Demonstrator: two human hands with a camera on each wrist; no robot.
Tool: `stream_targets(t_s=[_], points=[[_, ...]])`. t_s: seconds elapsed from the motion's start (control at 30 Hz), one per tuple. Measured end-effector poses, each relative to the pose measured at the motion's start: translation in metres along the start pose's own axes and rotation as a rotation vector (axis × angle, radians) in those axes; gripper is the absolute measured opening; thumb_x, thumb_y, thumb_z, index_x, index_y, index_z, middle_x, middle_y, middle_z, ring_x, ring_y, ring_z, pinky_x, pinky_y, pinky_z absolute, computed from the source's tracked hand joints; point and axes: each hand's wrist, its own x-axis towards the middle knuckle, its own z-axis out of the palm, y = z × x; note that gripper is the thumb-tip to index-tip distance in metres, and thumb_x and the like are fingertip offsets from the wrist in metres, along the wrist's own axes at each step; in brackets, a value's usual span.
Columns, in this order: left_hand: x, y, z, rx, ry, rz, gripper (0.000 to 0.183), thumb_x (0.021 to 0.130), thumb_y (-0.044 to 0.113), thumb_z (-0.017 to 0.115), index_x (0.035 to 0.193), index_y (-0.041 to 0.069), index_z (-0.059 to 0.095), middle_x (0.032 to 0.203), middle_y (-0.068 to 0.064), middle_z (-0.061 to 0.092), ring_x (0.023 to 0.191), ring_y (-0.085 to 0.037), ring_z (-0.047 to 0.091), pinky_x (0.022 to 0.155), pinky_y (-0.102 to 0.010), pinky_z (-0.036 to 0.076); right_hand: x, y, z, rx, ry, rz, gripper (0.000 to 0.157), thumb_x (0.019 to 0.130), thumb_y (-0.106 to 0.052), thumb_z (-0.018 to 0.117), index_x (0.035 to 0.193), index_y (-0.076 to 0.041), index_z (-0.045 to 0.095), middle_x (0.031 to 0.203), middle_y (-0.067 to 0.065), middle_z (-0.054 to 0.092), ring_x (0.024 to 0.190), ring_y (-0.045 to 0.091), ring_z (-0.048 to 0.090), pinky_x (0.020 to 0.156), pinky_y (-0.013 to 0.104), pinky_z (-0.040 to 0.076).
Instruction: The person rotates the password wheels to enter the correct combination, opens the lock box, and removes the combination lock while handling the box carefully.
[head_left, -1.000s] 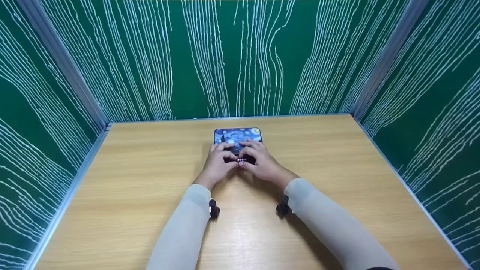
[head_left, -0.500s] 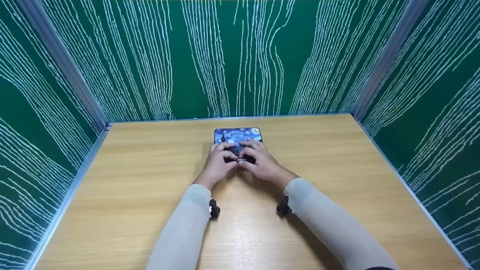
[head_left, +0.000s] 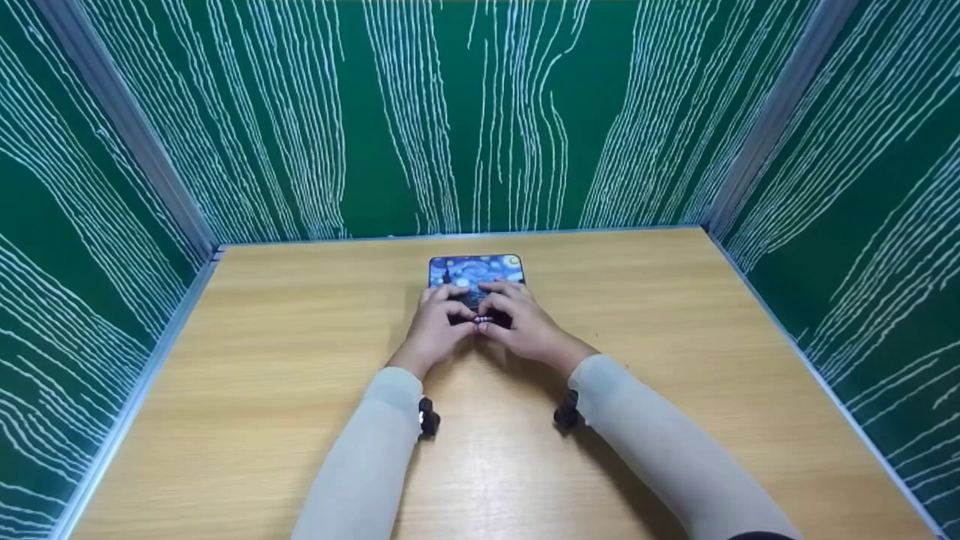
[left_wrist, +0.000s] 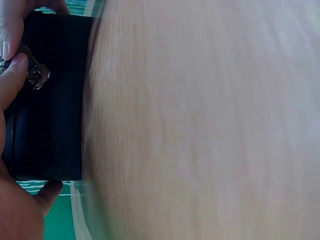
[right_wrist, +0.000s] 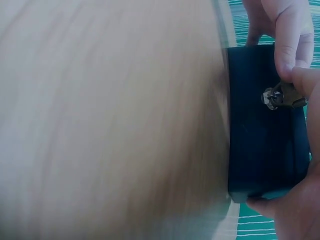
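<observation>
Hands [head_left: 439,322] [head_left: 529,322] pinching clasp [right_wrist: 290,95], box lid [head_left: 474,268] partly hidden

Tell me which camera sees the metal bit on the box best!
The right wrist view: most of the metal bit shows there, least covered. In the left wrist view, fingertips hide part of it. The head view shows it only tiny and unclear.

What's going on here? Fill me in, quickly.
A person has both hands on a dark box with a blue, swirling picture on its lid, resting on a wooden table. The left hand and right hand hold it from either side, their thumbs meeting at the metal clasp on the front. The lid looks shut; whether the clasp is fastened, I can't tell.
</observation>
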Motion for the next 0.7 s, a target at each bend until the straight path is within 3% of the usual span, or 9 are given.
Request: stream_targets(t_s=[0.7], points=[[-0.0009,0.0021,-0.0005,0.001,-0.004,-0.02,0.006,0.097,0.016,0.091,0.101,0.012,0.089,0.163,0.001,0.064,0.162,-0.031,0.04,0.139,-0.049,0.035,0.0006,0.0028,0.0005,-0.01,-0.002,0.002,0.022,0.109,-0.038,0.075,0.124,-0.022,0.072,0.179,0.004,0.048,0.168,0.041,0.033,0.138,0.073,0.025]])
